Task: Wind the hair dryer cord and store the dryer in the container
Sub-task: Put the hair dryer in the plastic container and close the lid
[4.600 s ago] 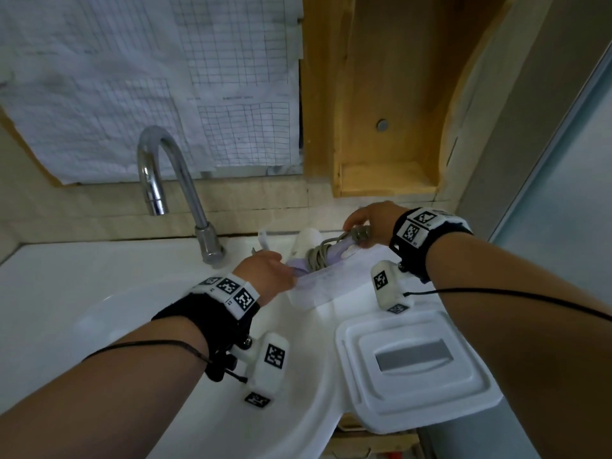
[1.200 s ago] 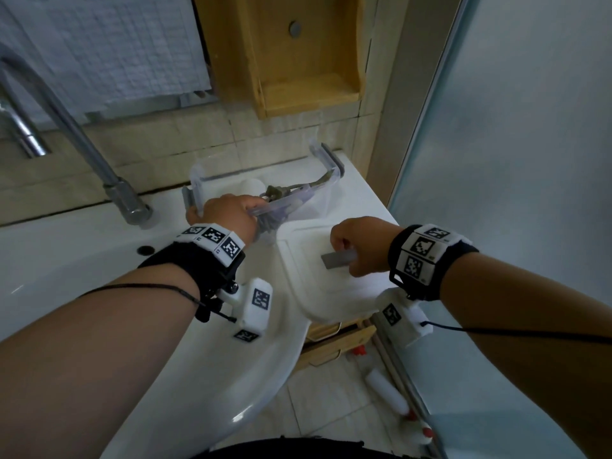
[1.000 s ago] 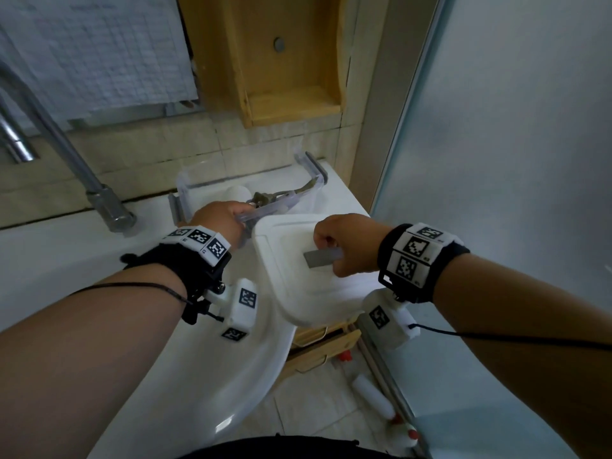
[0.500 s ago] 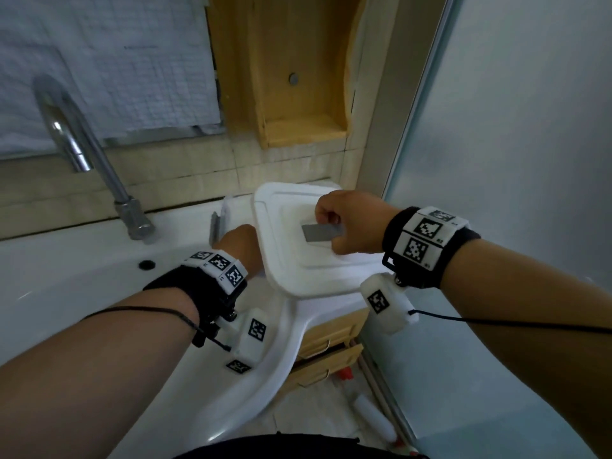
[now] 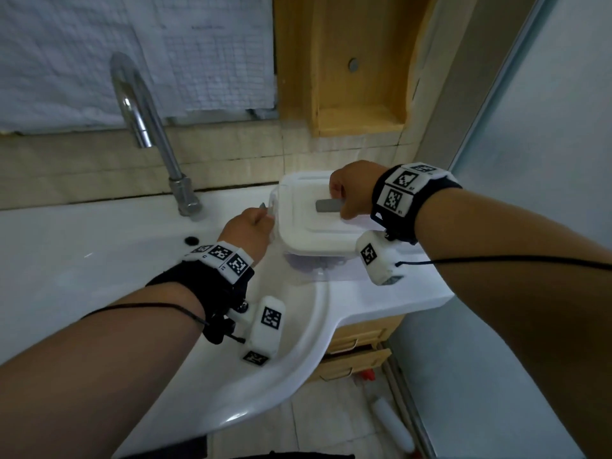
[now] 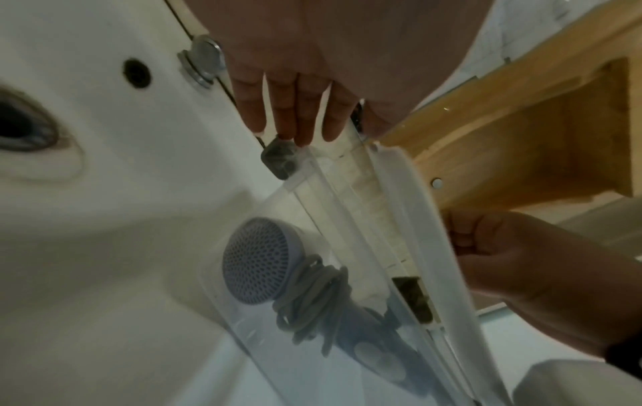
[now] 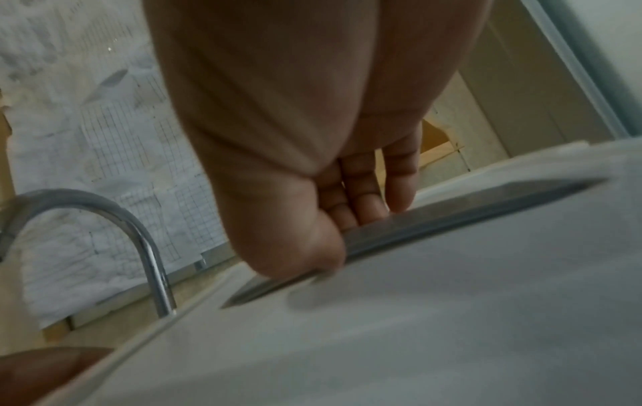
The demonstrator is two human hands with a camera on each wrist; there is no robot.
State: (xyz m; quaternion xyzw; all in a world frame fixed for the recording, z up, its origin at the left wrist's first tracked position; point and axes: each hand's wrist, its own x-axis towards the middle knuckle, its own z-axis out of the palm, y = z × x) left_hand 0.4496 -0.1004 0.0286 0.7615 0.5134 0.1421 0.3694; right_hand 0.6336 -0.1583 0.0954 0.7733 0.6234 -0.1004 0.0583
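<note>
A clear plastic container (image 5: 318, 267) stands on the sink counter by the wall, with its white lid (image 5: 308, 234) lying over it. Through the clear wall the left wrist view shows the lilac hair dryer (image 6: 259, 263) inside, its grey cord (image 6: 312, 299) wound around the handle. My right hand (image 5: 341, 200) grips the grey handle (image 5: 326, 206) on top of the lid (image 7: 434, 316). My left hand (image 5: 261, 217) holds the container's left end. There its fingers (image 6: 298, 118) and thumb pinch the rim at the grey latch (image 6: 280, 160).
The white sink basin (image 5: 99, 260) lies left of the container, with a chrome faucet (image 5: 145, 127) behind it. A wooden shelf (image 5: 357, 94) hangs on the wall above. A frosted glass door (image 5: 546, 160) closes the right side. Wooden drawers (image 5: 357, 342) sit under the counter.
My right hand carried the lid by its handle from the counter's front edge back over the container and lowered it on. My left hand stayed at the container's left end.
</note>
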